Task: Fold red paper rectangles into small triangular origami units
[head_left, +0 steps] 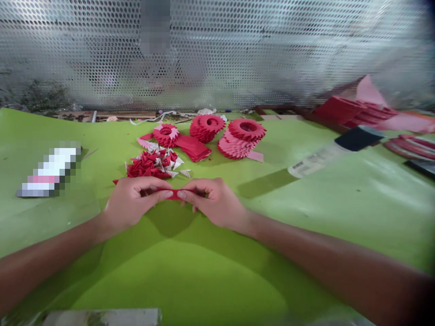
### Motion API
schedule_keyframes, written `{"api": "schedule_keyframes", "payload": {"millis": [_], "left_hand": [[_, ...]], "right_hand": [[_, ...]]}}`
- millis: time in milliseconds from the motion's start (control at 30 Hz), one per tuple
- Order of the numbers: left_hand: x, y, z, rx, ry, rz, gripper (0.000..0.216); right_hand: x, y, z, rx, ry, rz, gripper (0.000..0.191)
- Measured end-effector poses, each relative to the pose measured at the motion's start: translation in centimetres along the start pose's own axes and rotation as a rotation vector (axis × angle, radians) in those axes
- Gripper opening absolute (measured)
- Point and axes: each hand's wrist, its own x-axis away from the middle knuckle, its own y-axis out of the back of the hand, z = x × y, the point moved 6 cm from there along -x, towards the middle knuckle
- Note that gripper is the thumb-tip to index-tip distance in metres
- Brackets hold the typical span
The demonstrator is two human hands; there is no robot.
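A small folded strip of red paper (174, 194) is stretched between my two hands over the green table. My left hand (131, 199) pinches its left end between thumb and fingers, and my right hand (217, 201) pinches the right end. Just behind my left hand lies a pile of folded red and white paper pieces (149, 164). Farther back is a stack of red paper slips (195, 147). Beside it stand a small red and pink paper ring (166, 135), a red spiky paper ring (207, 127) and a taller red and pink one (242, 138).
A clear bottle with a dark cap (314, 158) lies on the green table cover (190, 280) at the right. Red paper bundles (350, 111) are heaped at the back right. A blurred-out flat object (50, 174) lies at left. Perforated metal sheeting (217, 59) closes off the back.
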Motion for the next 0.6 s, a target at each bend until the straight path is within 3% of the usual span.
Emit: {"api": "schedule_keyframes", "payload": {"millis": [600], "left_hand": [[-0.25, 0.0, 0.17, -0.012, -0.044, 0.009, 0.021]], "right_hand": [[-0.24, 0.19, -0.06, -0.059, -0.007, 0.015, 0.027]]}}
